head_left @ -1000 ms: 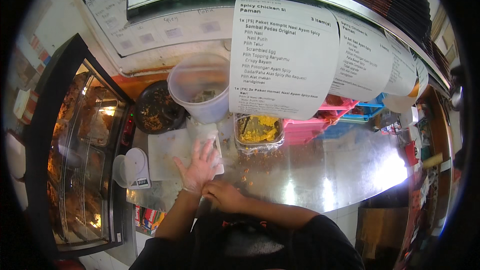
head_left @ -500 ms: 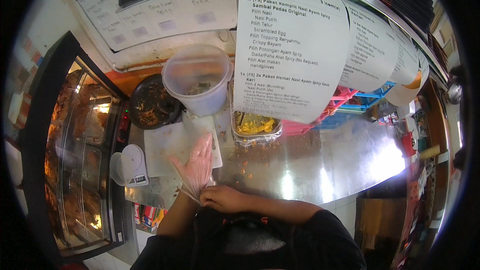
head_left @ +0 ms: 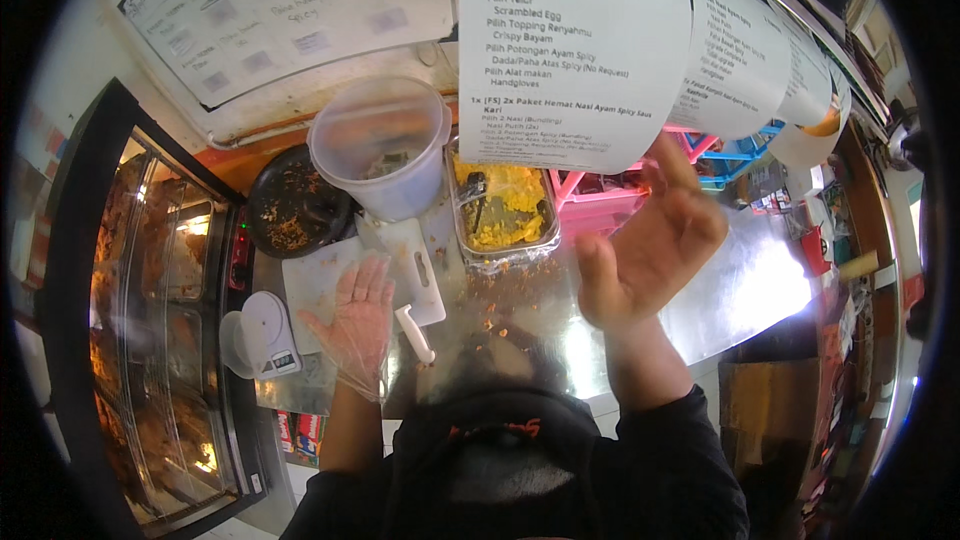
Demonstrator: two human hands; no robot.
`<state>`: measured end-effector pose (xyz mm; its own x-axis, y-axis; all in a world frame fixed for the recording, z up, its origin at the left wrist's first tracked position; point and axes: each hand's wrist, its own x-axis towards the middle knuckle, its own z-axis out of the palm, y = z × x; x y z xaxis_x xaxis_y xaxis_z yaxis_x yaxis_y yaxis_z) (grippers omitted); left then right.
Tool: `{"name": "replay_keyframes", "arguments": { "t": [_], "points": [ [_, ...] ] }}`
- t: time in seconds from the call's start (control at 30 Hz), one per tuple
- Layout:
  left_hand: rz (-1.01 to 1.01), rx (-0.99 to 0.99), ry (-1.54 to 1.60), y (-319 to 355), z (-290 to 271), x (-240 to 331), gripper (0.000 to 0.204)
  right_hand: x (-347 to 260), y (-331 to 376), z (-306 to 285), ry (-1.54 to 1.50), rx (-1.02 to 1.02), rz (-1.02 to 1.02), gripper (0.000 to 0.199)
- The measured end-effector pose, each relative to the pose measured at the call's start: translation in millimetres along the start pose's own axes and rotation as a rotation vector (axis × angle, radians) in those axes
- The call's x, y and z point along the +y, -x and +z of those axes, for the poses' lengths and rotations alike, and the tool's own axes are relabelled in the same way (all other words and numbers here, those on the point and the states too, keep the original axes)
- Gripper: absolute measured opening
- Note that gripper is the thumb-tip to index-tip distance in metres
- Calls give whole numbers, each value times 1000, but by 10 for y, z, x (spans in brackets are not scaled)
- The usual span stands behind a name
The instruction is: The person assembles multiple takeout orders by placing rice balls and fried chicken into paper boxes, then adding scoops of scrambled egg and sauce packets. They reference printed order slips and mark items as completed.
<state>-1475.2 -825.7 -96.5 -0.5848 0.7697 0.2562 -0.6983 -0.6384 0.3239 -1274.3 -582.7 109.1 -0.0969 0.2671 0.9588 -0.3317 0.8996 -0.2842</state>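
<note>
My left hand [head_left: 358,325] wears a clear plastic glove and is held over the near part of a white cutting board [head_left: 310,280], fingers spread and holding nothing. Beside it lies a knife [head_left: 414,334] with a white handle; its blade points away across the board. My right hand [head_left: 655,250] is bare and raised high on the right, thumb and fingers apart. Its fingertips reach up to the lower edge of a hanging printed paper slip [head_left: 570,60]; whether they touch it I cannot tell. Below hangs nothing from that hand.
A metal tray [head_left: 505,205] of yellow scrambled egg stands behind the steel counter's [head_left: 480,340] middle. Left of it are a clear plastic bucket [head_left: 385,180], a black mortar [head_left: 270,225] and a white kitchen scale [head_left: 268,325]. A glass food cabinet [head_left: 160,310] borders the left; pink baskets [head_left: 600,208] stand right.
My right hand has let go of the glove's cuff and risen to the right, toward the slips. The gloved left hand has shifted left, uncovering the knife's handle.
</note>
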Motion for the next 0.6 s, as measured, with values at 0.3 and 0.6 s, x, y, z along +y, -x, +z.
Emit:
{"name": "replay_keyframes", "arguments": {
  "t": [0.3,0.6],
  "points": [
    [-68,-3,-21,63,42,-37,106,-421,-243,25,-440,-66,394,65],
    [-84,-90,-7,32,71,-52,103,-556,-290,6,-661,16,460,61]
  ]
}}
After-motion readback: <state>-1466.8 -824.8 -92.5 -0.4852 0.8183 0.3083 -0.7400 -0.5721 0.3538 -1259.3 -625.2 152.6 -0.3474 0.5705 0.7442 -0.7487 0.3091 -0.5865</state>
